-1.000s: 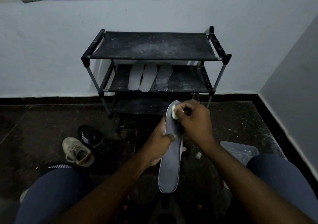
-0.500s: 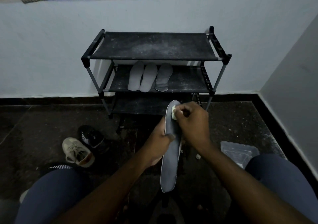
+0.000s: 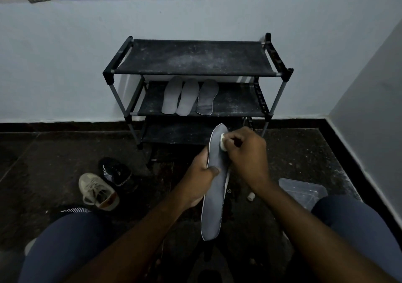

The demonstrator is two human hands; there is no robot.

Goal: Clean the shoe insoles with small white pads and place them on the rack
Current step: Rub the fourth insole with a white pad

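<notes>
Since a second ago, your insole [image 3: 214, 187] has tilted slightly more upright; the pad [image 3: 222, 142] stays near its toe.

Your left hand [image 3: 201, 176] clamps its middle at 9 o'clock; your right hand [image 3: 245, 152] pinches the pad. Wipe heelward with steady pressure, bracing underneath; three insoles [image 3: 189, 98] wait on the rack [image 3: 280, 74] at 12 o'clock.
</notes>
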